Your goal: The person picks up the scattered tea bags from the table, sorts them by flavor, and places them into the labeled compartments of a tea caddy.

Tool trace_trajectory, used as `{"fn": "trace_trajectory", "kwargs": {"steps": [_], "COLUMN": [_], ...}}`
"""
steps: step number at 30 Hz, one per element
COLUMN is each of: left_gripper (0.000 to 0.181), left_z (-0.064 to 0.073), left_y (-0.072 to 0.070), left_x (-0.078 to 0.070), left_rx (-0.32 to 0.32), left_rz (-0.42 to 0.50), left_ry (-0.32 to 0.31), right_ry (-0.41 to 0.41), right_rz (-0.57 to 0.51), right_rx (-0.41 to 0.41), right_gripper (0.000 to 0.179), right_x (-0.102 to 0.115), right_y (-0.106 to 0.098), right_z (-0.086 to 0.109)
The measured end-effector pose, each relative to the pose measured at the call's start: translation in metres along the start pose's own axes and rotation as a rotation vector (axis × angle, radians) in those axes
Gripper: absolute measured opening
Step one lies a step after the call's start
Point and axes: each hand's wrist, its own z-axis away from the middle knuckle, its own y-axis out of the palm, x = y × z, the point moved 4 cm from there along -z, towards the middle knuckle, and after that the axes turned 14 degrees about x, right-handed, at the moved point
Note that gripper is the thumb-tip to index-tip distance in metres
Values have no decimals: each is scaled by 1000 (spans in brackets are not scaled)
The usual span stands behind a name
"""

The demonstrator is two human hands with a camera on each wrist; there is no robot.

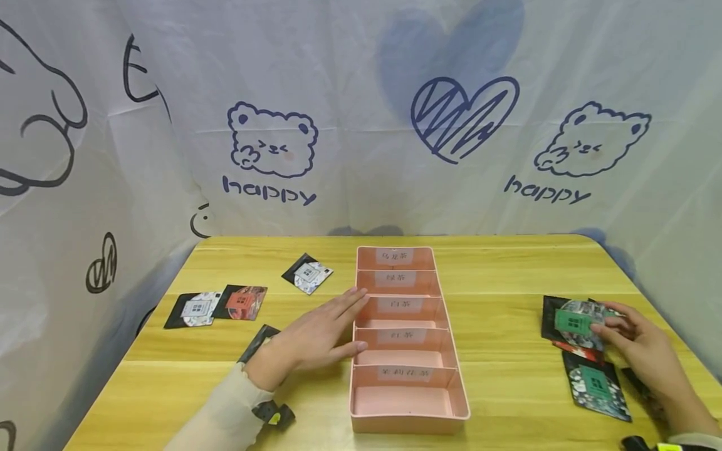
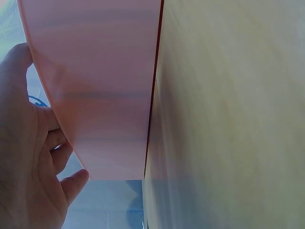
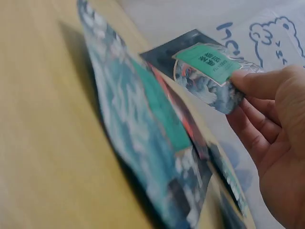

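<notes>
My right hand [image 1: 648, 341] pinches a tea sachet [image 1: 574, 322] with a green label between thumb and fingers. In the right wrist view that sachet [image 3: 206, 67] is lifted off the table at a tilt. Below it lie a red sachet [image 1: 581, 352], partly hidden, and another green-labelled sachet [image 1: 596, 385]. A long pink box [image 1: 410, 425] with several labelled compartments stands mid-table. My left hand [image 1: 313, 332] rests against its left rim, fingers extended and thumb on the edge. In the left wrist view, the fingertips touch the rim of the box's side wall [image 2: 102, 71].
To the left lie a white-labelled sachet [image 1: 194, 309], a red-labelled one [image 1: 241, 302] and another pale one [image 1: 308, 273] nearer the box. A dark sachet [image 1: 259, 341] is partly hidden by my left hand. A printed cloth [image 1: 361, 156] hangs behind the yellow table [image 1: 496, 300].
</notes>
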Motion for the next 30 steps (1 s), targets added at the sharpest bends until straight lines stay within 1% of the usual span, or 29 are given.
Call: {"fn": "trace_trajectory", "kwargs": {"steps": [3, 6, 9, 12, 18, 20, 25, 28, 30], "left_gripper": [83, 83, 83, 83, 83, 84, 84, 84, 85], "left_z": [-1, -2, -2, -1, -1, 0, 0, 0, 0], "left_y": [0, 1, 1, 2, 2, 1, 0, 0, 0], "left_x": [0, 1, 1, 1, 1, 1, 0, 1, 1], "left_rx": [0, 1, 7, 11, 7, 5, -6, -6, -2], "left_rz": [-7, -14, -13, -15, -15, -15, -24, -24, -21], "left_ry": [3, 6, 3, -1, -5, -8, -4, -14, -25], "right_ry": [31, 38, 28, -6, -64, -89, -130, -147, -166], "right_rz": [-65, -111, -97, -66, -27, -13, -19, -15, 13], "right_rx": [-16, -31, -27, -10, 44, 48, 81, 105, 115], "right_gripper": [50, 43, 46, 49, 46, 45, 44, 43, 41], "right_x": [3, 7, 16, 28, 49, 56, 72, 83, 91], "right_y": [-1, -2, -3, -4, -4, -3, 2, 5, 6], "right_z": [0, 1, 0, -2, -8, -11, -16, -20, -23]}}
